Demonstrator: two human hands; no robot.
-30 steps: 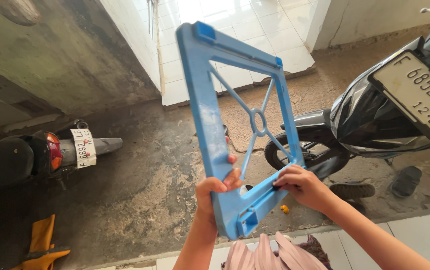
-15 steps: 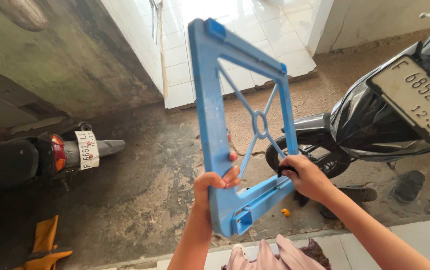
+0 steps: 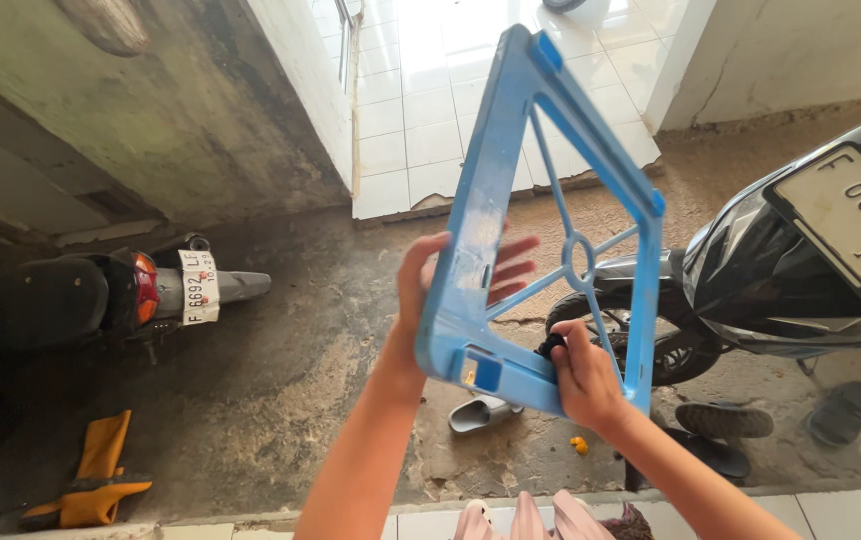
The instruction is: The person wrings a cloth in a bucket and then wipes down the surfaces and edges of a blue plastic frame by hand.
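I hold a light blue plastic frame [image 3: 496, 150] up in front of me; it is square with a small ring and thin spokes in the middle. My left hand [image 3: 431, 275] grips its left bar, thumb in front and fingers showing through the opening behind. My right hand [image 3: 583, 378] closes on the lower bar near the right corner, with a small dark object pinched at the fingertips against the frame. The frame is tilted, its top corner pointing away over the white tiles.
A black motorbike [image 3: 781, 260] stands at the right, its rear wheel just behind the frame. Another motorbike [image 3: 81, 295] is parked at the left. A yellow cloth [image 3: 96, 470] lies at lower left. Sandals [image 3: 726, 420] and a grey slipper [image 3: 481, 412] lie on the dirty concrete. White tiled floor [image 3: 431, 110] lies beyond.
The frame has turned and tilted, its face swinging more toward me. My left hand moved up the left bar; my right hand stays on the lower bar.
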